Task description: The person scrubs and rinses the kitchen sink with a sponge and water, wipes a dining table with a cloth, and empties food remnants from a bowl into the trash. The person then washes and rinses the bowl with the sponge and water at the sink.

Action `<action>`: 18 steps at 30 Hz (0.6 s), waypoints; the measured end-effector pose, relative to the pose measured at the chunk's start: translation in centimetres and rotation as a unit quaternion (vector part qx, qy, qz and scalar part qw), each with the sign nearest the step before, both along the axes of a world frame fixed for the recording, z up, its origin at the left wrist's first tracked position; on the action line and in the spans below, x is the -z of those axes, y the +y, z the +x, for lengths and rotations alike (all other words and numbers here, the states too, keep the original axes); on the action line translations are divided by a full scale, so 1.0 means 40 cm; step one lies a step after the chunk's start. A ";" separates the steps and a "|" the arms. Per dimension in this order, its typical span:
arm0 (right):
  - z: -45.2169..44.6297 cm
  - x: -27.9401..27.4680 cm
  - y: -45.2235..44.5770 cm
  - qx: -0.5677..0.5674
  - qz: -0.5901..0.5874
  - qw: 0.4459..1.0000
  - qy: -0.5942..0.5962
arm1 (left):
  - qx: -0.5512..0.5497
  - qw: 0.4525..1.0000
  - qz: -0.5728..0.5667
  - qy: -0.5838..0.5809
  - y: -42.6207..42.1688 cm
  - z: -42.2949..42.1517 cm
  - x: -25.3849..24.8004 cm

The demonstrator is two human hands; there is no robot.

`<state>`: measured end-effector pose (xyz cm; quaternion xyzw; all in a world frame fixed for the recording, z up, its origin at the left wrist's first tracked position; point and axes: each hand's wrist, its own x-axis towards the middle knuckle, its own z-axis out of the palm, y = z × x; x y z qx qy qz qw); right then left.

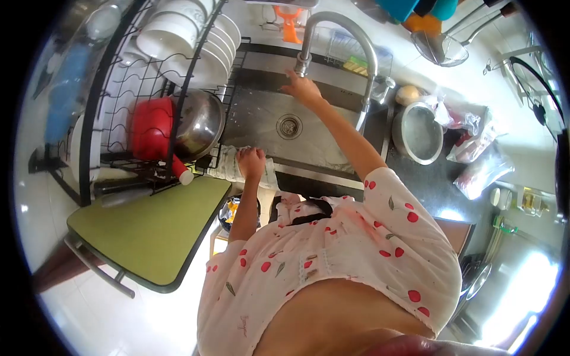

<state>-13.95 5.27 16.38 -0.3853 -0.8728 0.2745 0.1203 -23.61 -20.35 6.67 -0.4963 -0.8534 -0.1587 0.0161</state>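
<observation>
My right hand reaches over the sink, its fingers apart and holding nothing. Its fingertips are right by the spout end of the curved grey faucet; whether they touch it I cannot tell. At the sink's front left edge my left hand is closed on a pale striped cloth, which spreads out on both sides of it. The undersides of the left fingers are hidden. A round drain shows in the wet sink bottom.
A black dish rack at the left holds white bowls, a red-handled pan and a metal bowl. Below stands a green-topped folding table. On the right counter are a metal pot and plastic bags.
</observation>
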 end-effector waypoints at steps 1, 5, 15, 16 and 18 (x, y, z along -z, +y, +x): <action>0.006 -0.036 -0.026 -0.001 -0.041 0.999 0.026 | 0.000 1.000 -0.002 -0.006 -0.003 0.000 0.002; 0.180 -0.270 -0.169 -0.040 0.051 0.994 0.091 | 0.002 0.999 -0.022 0.028 -0.003 -0.010 0.013; 0.440 -0.137 0.342 -0.031 0.226 0.972 0.063 | -0.008 0.999 -0.041 0.016 0.000 0.002 -0.014; 0.433 -0.095 0.402 -0.051 0.134 0.990 0.005 | -0.007 0.999 -0.032 0.013 0.000 0.004 -0.009; 0.420 -0.030 0.481 -0.090 -0.053 0.989 -0.109 | -0.004 1.000 -0.013 0.012 -0.001 -0.005 0.001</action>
